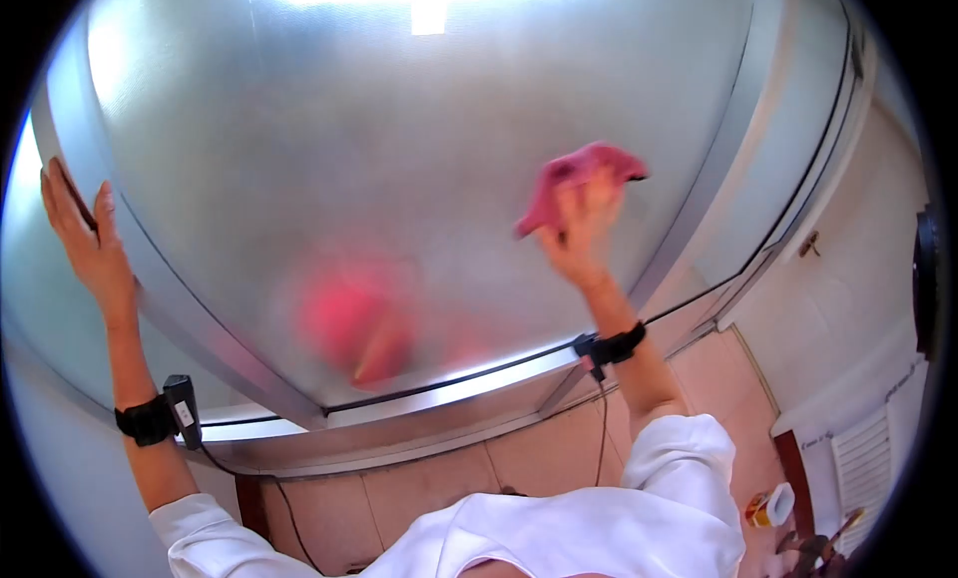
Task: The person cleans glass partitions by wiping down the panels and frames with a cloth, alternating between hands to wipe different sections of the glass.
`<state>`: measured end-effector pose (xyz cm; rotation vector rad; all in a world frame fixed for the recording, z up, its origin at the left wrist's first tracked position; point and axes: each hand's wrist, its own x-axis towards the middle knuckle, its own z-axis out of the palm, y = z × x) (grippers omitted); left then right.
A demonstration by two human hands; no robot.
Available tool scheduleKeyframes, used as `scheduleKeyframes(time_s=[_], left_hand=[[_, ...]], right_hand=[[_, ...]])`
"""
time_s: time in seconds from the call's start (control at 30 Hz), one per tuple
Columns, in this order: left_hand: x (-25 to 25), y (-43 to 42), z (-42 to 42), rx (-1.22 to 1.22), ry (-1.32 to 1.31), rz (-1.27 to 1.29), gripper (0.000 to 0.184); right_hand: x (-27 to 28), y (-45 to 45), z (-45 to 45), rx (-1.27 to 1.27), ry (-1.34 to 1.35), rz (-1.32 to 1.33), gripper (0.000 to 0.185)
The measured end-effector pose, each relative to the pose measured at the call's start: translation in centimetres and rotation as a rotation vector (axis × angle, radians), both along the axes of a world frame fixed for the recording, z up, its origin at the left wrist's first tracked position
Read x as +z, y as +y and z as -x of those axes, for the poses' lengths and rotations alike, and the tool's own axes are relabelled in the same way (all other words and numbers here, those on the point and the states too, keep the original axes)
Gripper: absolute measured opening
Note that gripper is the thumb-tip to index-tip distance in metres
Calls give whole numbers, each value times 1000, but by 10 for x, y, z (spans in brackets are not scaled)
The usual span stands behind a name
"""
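A large frosted glass panel [399, 149] in a metal frame fills the view before me. My right hand [582, 229], slightly blurred, presses a pink cloth [546, 201] on the right part of the glass. The cloth is bunched under the fingers, and its edges stick out around them. At the far left, my left hand [88, 244] rests against the upright metal frame post [165, 264], its fingers stretched out and thumb apart. It holds nothing. Both wrists carry black straps with a small device and a cable.
Through the frosted glass, low down, a blurred red shape [354, 313] shows. Pink floor tiles [429, 508] lie below the frame's bottom rail [469, 383]. To the right are a white door or wall panel [828, 308] with a small metal fitting [810, 244], and a yellow-and-white container [770, 506] on the floor.
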<state>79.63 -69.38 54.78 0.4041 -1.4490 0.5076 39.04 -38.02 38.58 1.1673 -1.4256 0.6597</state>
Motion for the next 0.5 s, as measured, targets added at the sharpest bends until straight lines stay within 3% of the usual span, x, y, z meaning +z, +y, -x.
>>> scheduleKeyframes(time_s=[0.1,0.17,0.2,0.27,0.3,0.33,0.37,0.4,0.43,0.5], left_hand=[[4,-1,-2,22,-50,54,57],[3,0,4,-226,-10,9,57],[1,1,7,-387,22,-67,59],[1,1,8,-382,9,-60,62],[-1,-3,7,-408,42,-86,62],[3,15,9,-247,33,-100,63],[0,7,9,49,2,-28,69],[-1,0,4,66,-58,107,66],[1,3,5,47,-41,84,65],[48,60,22,-42,-6,94,65]], right_hand=[[26,56,65,-118,-161,193,70],[43,70,97,-100,-220,301,63],[50,70,107,17,-304,404,61],[65,57,110,407,-517,634,56],[66,60,133,-10,-342,561,59],[75,48,107,-146,-329,587,65],[88,27,78,-126,-309,587,67],[100,7,49,-114,-287,590,70],[111,-12,23,-75,-180,530,70],[167,-2,-24,-32,-5,497,67]])
